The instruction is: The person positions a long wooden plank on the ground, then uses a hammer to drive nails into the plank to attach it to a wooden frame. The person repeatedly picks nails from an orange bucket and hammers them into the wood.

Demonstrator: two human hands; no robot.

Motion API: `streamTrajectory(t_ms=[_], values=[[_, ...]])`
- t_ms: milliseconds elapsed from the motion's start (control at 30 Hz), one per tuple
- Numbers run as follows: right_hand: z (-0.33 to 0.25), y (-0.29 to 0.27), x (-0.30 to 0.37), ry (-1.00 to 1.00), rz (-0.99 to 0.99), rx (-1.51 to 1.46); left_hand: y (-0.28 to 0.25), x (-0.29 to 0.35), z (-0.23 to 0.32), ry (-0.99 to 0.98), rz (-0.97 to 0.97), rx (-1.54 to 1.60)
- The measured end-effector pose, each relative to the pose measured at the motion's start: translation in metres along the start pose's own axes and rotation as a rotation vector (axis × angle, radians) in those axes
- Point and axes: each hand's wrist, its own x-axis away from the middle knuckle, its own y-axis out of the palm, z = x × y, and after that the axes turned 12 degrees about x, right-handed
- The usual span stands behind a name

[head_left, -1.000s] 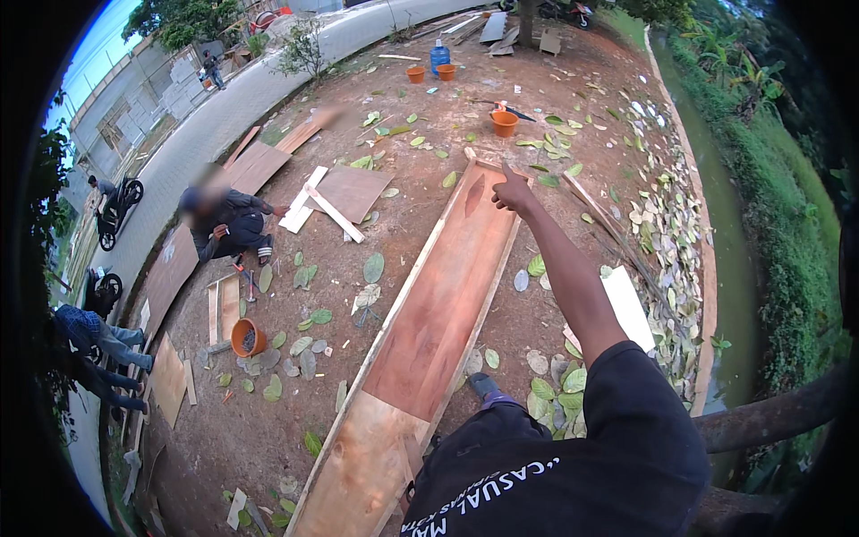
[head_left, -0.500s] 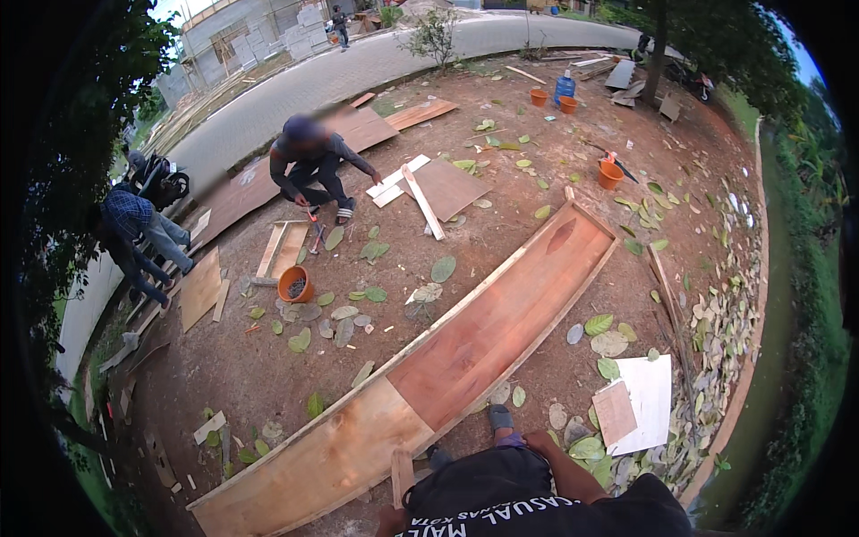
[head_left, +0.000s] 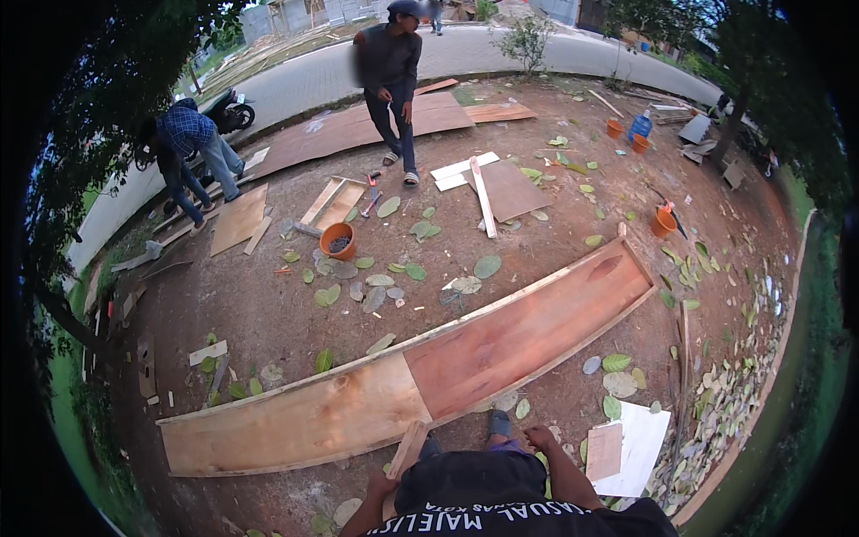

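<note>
My left hand (head_left: pixel 383 483) is closed round a short piece of wood (head_left: pixel 412 446), which slants up beside my body to the near edge of a long shallow wooden panel. That framed panel (head_left: pixel 528 336) lies on the ground across my front, pale plywood on its left half and reddish on its right. Beside my right leg hangs my right hand (head_left: pixel 540 438), its fingers loosely bent and slightly apart, with nothing visible in them. My feet stand close to the panel's near edge.
A person (head_left: pixel 389 80) stands beyond the panel; another (head_left: pixel 192 148) bends over boards at the left. An orange bucket of small dark pieces (head_left: pixel 337 242), hammers (head_left: pixel 371 201), a small wooden frame (head_left: pixel 335 204) and plywood sheets lie around. A white sheet (head_left: pixel 646 443) lies at my right.
The person beyond the panel has risen from a squat to standing. My view has turned, so the scene sits differently. The wood piece stays in my left hand; my right hand has come away from my body.
</note>
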Motion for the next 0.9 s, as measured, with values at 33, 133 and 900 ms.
streamTrajectory(t_ms=[33, 133, 900], values=[[0.002, 0.008, -0.005, -0.103, 0.013, 0.046, 0.002, -0.008, 0.009, 0.014, 0.005, -0.032], [-0.009, 0.024, 0.014, -0.235, -0.076, 0.457, -0.001, -0.002, 0.01, -0.011, -0.099, -0.082], [-0.072, 0.008, 0.134, -0.2, -0.363, 0.355, -0.006, 0.049, -0.1, -0.252, -0.099, 0.203]])
